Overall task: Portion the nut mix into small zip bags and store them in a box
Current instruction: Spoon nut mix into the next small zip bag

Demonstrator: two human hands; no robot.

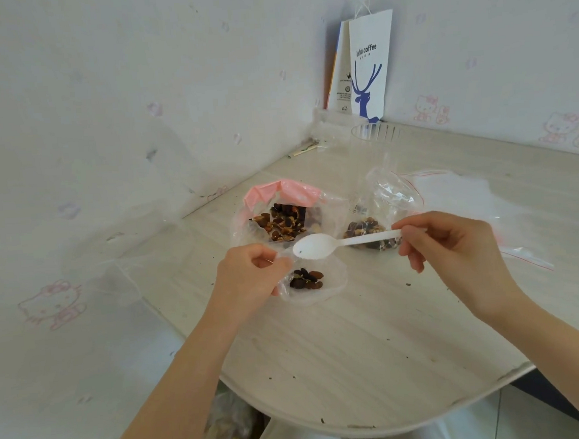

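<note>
Pale tabletop (375, 343) is edged near by a curve, far and left by walls (101, 95); a zip bag (334, 286) is pinched by the left hand (247, 277), a spoon (317, 246) by the right hand (454, 242).

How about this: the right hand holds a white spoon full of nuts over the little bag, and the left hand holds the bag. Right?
Not quite. In the head view the white spoon is empty but for one tiny dark speck. The right hand does hold it over the little bag, and the left hand holds that bag.
</note>
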